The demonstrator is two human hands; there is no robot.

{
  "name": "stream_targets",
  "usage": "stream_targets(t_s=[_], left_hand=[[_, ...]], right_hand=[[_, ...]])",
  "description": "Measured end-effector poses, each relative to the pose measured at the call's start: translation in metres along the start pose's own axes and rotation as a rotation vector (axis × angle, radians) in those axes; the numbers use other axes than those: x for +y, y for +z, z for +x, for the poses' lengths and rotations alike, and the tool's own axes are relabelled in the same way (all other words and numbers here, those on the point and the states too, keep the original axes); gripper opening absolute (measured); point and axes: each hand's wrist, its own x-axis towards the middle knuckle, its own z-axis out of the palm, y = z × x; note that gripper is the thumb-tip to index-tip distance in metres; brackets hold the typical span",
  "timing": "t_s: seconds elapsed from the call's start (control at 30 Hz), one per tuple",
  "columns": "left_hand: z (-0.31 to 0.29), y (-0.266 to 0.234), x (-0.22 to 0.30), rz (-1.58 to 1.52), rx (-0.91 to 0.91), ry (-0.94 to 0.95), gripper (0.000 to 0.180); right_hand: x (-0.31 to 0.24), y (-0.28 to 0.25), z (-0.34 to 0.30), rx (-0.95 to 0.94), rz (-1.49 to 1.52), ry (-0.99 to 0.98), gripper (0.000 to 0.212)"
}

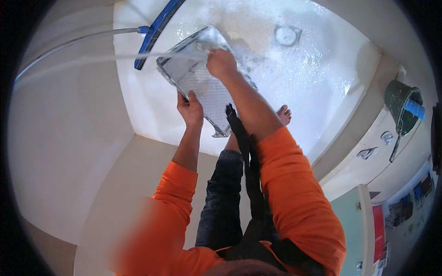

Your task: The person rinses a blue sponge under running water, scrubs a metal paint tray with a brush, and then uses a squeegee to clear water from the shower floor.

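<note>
A grey rectangular panel with a raised rim and a fine grille pattern (202, 80) is held tilted over the wet white floor, dark grime along its edges. My left hand (190, 108) grips its left edge, thumb on top and fingers tucked underneath. Over the panel's upper part, my right hand (222, 63) is closed; whatever it holds is lost among splash and foam by the fingers. A thin stream of water (129, 56) crosses from the left and lands on the panel beside my right hand.
A blue floor squeegee (156, 34) with a long pale handle leans at the upper left. Foamy water surrounds a round drain cover (287, 35). On the right ledge hangs a dark green bucket (397, 99) with a blue item in it. My bare foot (285, 115) stands on the wet floor.
</note>
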Motion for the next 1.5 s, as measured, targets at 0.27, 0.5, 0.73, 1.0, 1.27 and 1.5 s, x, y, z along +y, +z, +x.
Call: stream_targets(t_s=[0.27, 0.5, 0.73, 1.0, 1.27, 1.5], left_hand=[[-0.010, 0.009, 0.020, 0.065, -0.043, -0.089, 0.042], [-0.013, -0.001, -0.002, 0.120, -0.036, 0.010, 0.042], [-0.006, 0.002, -0.002, 0.023, -0.034, -0.078, 0.045], [-0.007, 0.017, 0.017, 0.061, -0.104, 0.007, 0.054], [0.000, 0.007, -0.008, 0.074, -0.147, -0.056, 0.056], [0.011, -0.007, -0.011, 0.024, -0.076, -0.166, 0.044]], right_hand=[[0.035, -0.039, 0.012, -0.133, -0.182, 0.139, 0.029], [0.045, -0.026, 0.027, -0.230, -0.161, 0.176, 0.032], [0.019, -0.003, 0.008, -0.249, 0.023, 0.059, 0.027], [0.080, 0.004, 0.045, -0.130, -0.184, 0.068, 0.031], [0.052, -0.002, 0.027, -0.204, -0.089, 0.051, 0.034], [-0.015, 0.005, -0.042, -0.328, 0.400, -0.121, 0.022]])
